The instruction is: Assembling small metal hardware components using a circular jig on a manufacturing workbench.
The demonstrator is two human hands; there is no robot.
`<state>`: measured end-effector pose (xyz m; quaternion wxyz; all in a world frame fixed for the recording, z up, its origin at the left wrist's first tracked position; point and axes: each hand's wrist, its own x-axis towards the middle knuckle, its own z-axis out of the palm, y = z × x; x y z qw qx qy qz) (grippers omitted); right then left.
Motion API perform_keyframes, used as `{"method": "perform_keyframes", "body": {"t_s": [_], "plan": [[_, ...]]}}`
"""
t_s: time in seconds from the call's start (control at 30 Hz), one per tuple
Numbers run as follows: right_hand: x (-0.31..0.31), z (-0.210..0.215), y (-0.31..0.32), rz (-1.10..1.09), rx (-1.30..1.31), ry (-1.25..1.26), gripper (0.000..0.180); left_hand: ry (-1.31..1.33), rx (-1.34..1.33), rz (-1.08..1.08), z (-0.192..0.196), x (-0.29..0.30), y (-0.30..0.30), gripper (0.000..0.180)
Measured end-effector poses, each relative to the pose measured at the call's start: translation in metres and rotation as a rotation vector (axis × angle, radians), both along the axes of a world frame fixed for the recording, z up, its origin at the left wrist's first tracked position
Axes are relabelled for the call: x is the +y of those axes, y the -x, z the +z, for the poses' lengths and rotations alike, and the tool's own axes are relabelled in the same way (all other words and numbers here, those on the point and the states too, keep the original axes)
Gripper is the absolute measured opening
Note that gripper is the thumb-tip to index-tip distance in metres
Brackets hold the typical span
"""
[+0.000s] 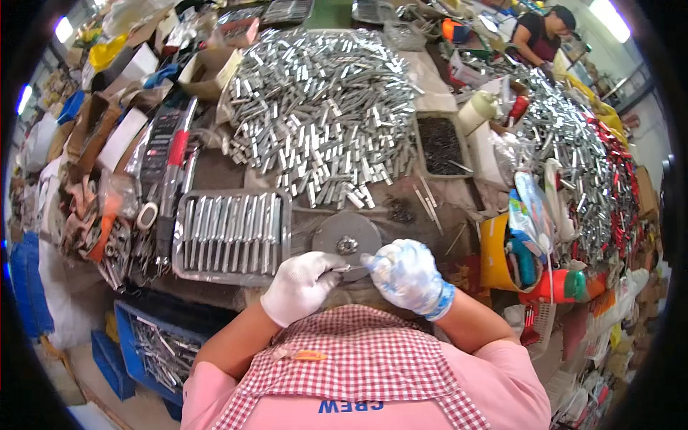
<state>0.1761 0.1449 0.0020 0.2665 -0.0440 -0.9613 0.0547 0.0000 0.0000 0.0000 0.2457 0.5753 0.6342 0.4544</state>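
Blue lettering [351,407] sits upside down on the pink shirt [473,390]. And here's the left hand [299,284], gloved, pinching a slim metal piece [350,269] at the grey disc's [330,231] near edge! The right hand [410,278] curls close beside it, fingertips turned away; whether it grips, I can't tell.

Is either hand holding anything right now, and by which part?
The left hand pinches a small metal piece by its left end, thumb against fingers; whether the right hand grips its other end cannot be told.
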Motion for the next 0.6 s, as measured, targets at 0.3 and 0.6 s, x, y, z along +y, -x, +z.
{"method": "perform_keyframes", "body": {"t_s": [0.3, 0.6], "plan": [[0.017, -0.018, -0.002, 0.041, -0.121, 0.215, 0.027, 0.016, 0.067, 0.013, -0.021, 0.009, -0.009, 0.017], [0.136, -0.041, 0.008, -0.603, -0.373, 0.551, 0.023, 0.035, 0.044, 0.148, -0.023, 0.006, -0.001, 0.011]]}}
